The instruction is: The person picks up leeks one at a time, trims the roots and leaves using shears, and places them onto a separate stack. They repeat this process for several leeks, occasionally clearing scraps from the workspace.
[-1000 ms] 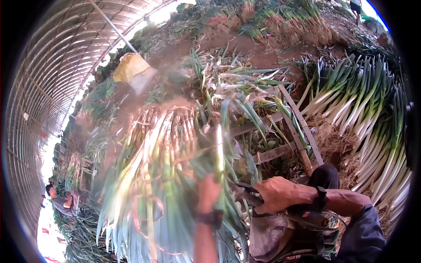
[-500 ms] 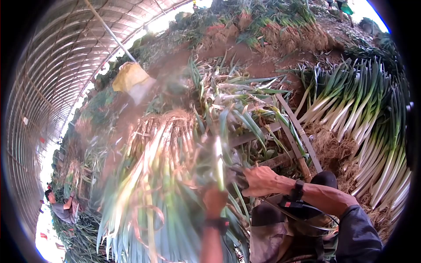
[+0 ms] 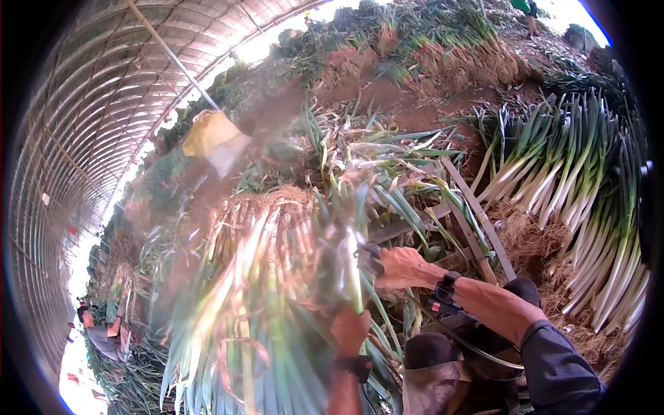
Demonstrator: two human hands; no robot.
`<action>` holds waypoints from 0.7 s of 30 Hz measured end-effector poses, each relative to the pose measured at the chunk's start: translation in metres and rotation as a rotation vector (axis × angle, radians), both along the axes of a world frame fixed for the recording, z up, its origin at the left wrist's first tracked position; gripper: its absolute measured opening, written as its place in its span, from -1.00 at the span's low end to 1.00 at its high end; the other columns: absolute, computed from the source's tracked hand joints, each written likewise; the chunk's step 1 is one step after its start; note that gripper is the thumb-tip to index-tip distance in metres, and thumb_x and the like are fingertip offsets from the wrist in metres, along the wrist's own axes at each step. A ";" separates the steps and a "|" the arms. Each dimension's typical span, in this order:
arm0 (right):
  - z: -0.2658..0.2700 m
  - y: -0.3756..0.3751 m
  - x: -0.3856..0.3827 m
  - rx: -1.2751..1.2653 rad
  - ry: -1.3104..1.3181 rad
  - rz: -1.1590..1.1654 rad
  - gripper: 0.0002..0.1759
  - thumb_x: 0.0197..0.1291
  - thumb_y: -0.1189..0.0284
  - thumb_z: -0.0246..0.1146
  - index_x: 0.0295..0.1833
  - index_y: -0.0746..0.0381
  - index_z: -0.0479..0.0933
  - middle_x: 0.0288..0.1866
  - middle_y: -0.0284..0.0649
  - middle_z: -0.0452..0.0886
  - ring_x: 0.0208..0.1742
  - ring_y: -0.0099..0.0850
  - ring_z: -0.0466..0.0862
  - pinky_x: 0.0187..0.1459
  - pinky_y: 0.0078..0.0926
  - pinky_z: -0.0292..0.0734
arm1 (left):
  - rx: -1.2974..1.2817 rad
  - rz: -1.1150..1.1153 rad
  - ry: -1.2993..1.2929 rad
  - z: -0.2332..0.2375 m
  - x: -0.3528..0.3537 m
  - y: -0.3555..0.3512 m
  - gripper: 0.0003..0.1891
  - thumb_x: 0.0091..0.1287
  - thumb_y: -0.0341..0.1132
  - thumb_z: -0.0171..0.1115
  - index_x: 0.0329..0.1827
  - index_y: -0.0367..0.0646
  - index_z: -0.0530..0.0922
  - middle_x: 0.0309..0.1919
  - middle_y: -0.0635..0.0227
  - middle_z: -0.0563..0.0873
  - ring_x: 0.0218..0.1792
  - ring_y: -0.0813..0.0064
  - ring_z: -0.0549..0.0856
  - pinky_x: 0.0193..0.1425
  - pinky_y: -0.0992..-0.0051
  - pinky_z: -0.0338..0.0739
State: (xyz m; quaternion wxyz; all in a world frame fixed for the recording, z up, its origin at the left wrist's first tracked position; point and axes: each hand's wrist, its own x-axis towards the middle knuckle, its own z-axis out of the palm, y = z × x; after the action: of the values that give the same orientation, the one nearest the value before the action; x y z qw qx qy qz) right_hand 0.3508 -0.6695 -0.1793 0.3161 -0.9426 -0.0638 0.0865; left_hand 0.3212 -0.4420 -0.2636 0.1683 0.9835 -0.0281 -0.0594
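My left hand (image 3: 351, 330), with a dark band at the wrist, is closed round a green onion (image 3: 350, 266) held upright, its white shaft rising above the fist. My right hand (image 3: 403, 268) is closed on a small dark tool (image 3: 370, 259), whose tip is close to the white shaft. Blur hides the tool's exact shape and whether it touches the onion. Left of my hands lies a large pile of unpeeled green onions (image 3: 263, 242), roots pointing away and leaves towards me.
A wooden frame (image 3: 477, 218) stands beyond my right hand, with loose leaves (image 3: 408, 149) over it. Cleaned green onions (image 3: 553, 180) lie in rows at right. A thin hose (image 3: 477, 346) crosses my lap. Another person (image 3: 104, 332) is at far left. A pole carries a yellow-white bag (image 3: 214, 138).
My right hand has shifted slightly up and left with the dark tool. The left hand and its onion have moved slightly right. The view has tilted a little.
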 end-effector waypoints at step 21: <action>0.022 -0.068 -0.159 -0.302 -0.090 0.140 -0.15 0.00 -0.18 0.40 -0.03 0.48 0.49 -0.23 0.13 0.70 -0.18 0.11 0.74 -0.12 -0.02 0.63 | -0.160 -0.070 -0.010 0.093 -0.047 -0.025 -0.55 0.35 -0.07 0.22 0.08 -0.29 0.57 -0.19 -0.17 0.77 -0.12 -0.18 0.76 0.04 0.01 0.60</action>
State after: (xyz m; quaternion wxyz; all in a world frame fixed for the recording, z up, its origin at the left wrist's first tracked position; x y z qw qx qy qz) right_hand 0.1913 -0.7380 -0.1569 0.1611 -0.9756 -0.1295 0.0745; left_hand 0.2741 -0.4665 -0.1706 0.2442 0.9656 -0.0683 -0.0578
